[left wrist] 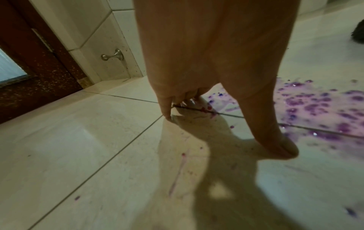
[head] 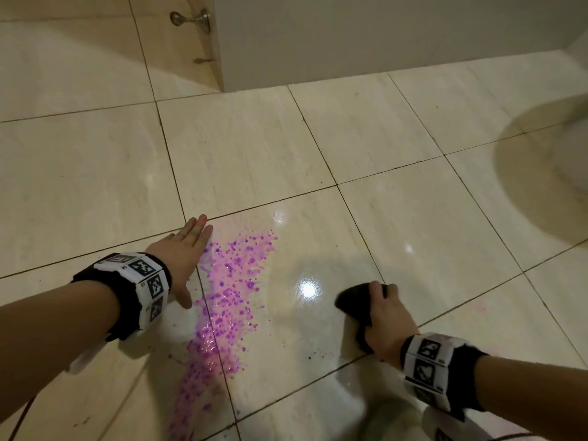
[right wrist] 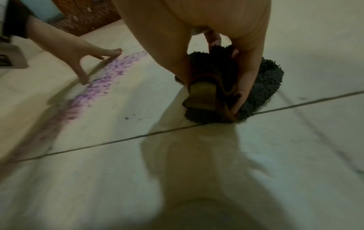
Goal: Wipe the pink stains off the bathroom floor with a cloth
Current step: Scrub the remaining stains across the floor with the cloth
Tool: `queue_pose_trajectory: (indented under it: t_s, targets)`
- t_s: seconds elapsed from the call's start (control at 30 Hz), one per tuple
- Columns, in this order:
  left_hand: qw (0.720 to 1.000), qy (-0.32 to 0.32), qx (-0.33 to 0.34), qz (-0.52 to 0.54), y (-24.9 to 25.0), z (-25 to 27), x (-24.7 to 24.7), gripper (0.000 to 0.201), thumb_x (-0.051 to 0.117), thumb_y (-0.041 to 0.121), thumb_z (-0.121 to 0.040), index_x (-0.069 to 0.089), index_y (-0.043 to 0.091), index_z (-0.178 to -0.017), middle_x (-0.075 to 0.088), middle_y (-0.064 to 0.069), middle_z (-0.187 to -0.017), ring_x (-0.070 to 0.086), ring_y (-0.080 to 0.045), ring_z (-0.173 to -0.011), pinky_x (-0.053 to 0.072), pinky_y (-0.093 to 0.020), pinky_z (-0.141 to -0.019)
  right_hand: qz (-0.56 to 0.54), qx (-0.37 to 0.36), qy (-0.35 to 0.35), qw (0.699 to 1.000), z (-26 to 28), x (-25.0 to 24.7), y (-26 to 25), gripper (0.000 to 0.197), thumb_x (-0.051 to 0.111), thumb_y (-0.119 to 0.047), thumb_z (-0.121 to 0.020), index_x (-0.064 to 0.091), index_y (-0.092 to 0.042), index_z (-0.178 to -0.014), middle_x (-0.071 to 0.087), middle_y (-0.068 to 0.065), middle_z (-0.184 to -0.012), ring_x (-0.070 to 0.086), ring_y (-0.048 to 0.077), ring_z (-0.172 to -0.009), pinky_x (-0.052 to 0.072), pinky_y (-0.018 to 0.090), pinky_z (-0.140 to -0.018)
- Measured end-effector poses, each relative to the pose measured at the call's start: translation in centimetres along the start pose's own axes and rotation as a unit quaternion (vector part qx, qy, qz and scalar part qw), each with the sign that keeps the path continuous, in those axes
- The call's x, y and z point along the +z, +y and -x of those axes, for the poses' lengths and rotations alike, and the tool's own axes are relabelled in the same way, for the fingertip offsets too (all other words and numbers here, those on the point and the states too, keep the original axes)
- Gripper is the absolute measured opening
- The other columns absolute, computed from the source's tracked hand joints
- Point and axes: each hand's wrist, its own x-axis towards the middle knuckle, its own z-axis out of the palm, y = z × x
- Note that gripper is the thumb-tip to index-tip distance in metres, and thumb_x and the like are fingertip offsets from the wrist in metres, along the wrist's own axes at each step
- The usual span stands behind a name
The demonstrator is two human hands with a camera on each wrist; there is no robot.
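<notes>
A band of pink-purple stains [head: 227, 300] runs over the cream floor tiles, from the middle toward the lower left; it also shows as stains [left wrist: 313, 107] and stains [right wrist: 102, 80]. My left hand [head: 187, 249] rests on the floor at the stains' left edge, fingers straight and spread, fingertips [left wrist: 167, 115] touching the tile. My right hand [head: 386, 316] grips a dark shaggy cloth [head: 351, 302] and presses it on the floor well right of the stains. In the right wrist view the cloth [right wrist: 263, 87] is bunched under my fingers.
A white wall or cabinet base [head: 350, 43] stands at the back. A metal door stop [head: 191, 19] sticks out of the tiled wall at top left. A white toilet base [head: 569, 144] sits at the right. A brown door [left wrist: 29, 77] stands left.
</notes>
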Motion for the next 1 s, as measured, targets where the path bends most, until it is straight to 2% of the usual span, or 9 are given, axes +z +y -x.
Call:
queue_pose_trajectory:
  t_s: [0.17,0.27,0.4,0.5,0.67,0.8,0.83,0.9,1.0]
  targets:
    - [1.000,0.012,-0.001,-0.013,-0.5,0.4,0.6,0.138,0.075,0.057,-0.066,-0.026,0.006,-0.144,-0.034,-0.013,-0.149,-0.018,-0.024,-0.144,0.007,-0.035,-0.119,-0.028,-0.115,-0.035,0.992,1.9,2.2,-5.9,0.052,0.055,-0.013,-0.077,0.036,-0.016,-0.125,0.033,0.007,-0.126,0.048,0.028,-0.109,0.045,0.034,-0.091]
    - [1.000,0.012,-0.015,-0.021,-0.7,0.9,1.0,0.136,0.073,0.059,-0.067,-0.026,0.007,-0.144,-0.034,-0.013,-0.150,-0.019,-0.024,-0.144,0.004,-0.036,-0.118,-0.050,-0.107,-0.061,0.991,1.2,2.0,-9.0,0.053,0.059,-0.011,-0.078,0.034,-0.014,-0.125,0.034,0.008,-0.124,0.053,0.030,-0.104,0.048,0.035,-0.084]
    - [0.998,0.014,-0.064,-0.022,-1.9,1.6,1.0,0.138,0.071,0.064,-0.065,-0.027,0.007,-0.144,-0.032,-0.015,-0.150,-0.019,-0.027,-0.143,0.001,-0.039,-0.117,-0.105,-0.106,-0.001,0.989,-2.9,-1.2,-12.0,0.043,0.060,-0.011,-0.080,0.036,-0.011,-0.116,0.039,0.009,-0.118,0.055,0.031,-0.099,0.048,0.035,-0.080]
    - [0.996,0.002,-0.093,-0.005,-2.7,1.6,1.2,0.137,0.073,0.062,-0.066,-0.026,0.007,-0.144,-0.031,-0.016,-0.151,-0.017,-0.027,-0.144,0.002,-0.041,-0.117,-0.074,-0.123,0.061,0.988,-6.9,-3.9,-13.8,0.055,0.060,-0.007,-0.081,0.033,-0.009,-0.128,0.035,0.012,-0.126,0.053,0.034,-0.106,0.046,0.034,-0.082]
    - [0.995,-0.008,-0.088,0.036,-3.1,1.6,1.9,0.137,0.076,0.056,-0.066,-0.025,0.008,-0.145,-0.031,-0.013,-0.151,-0.016,-0.026,-0.144,0.007,-0.038,-0.117,0.008,-0.120,0.078,0.990,-9.9,-3.8,-16.2,0.057,0.059,-0.013,-0.084,0.034,-0.010,-0.135,0.024,0.016,-0.137,0.048,0.034,-0.113,0.045,0.036,-0.094]
    - [0.995,0.003,-0.074,0.065,-3.4,1.5,2.2,0.139,0.079,0.052,-0.065,-0.026,0.008,-0.144,-0.033,-0.013,-0.150,-0.019,-0.026,-0.143,0.010,-0.035,-0.117,0.052,-0.231,0.086,0.968,-8.0,-1.2,-16.0,0.054,0.057,-0.017,-0.084,0.038,-0.013,-0.135,0.029,0.017,-0.138,0.044,0.035,-0.117,0.044,0.037,-0.094]
    - [0.995,0.004,-0.071,0.069,-3.5,1.5,2.2,0.139,0.079,0.051,-0.065,-0.026,0.008,-0.144,-0.033,-0.014,-0.150,-0.019,-0.026,-0.143,0.010,-0.034,-0.117,0.067,-0.287,0.077,0.953,-6.9,-0.3,-15.4,0.054,0.061,-0.017,-0.081,0.042,-0.014,-0.132,0.033,0.018,-0.136,0.046,0.036,-0.114,0.048,0.038,-0.090]
    - [0.995,0.006,-0.067,0.075,-3.6,1.6,2.3,0.139,0.079,0.051,-0.065,-0.026,0.007,-0.144,-0.033,-0.014,-0.150,-0.020,-0.026,-0.143,0.008,-0.033,-0.117,0.090,-0.390,0.037,0.916,-4.3,1.7,-13.9,0.058,0.076,-0.018,-0.063,0.051,-0.018,-0.116,0.049,0.019,-0.121,0.058,0.039,-0.093,0.056,0.039,-0.066]
    - [0.995,0.010,-0.064,0.080,-3.6,1.6,2.3,0.138,0.079,0.050,-0.066,-0.026,0.007,-0.144,-0.032,-0.015,-0.150,-0.020,-0.026,-0.143,0.007,-0.032,-0.117,0.129,-0.456,-0.043,0.879,-1.6,3.9,-11.9,0.066,0.078,-0.022,-0.044,0.048,-0.025,-0.103,0.055,0.010,-0.107,0.062,0.029,-0.072,0.050,0.027,-0.041]
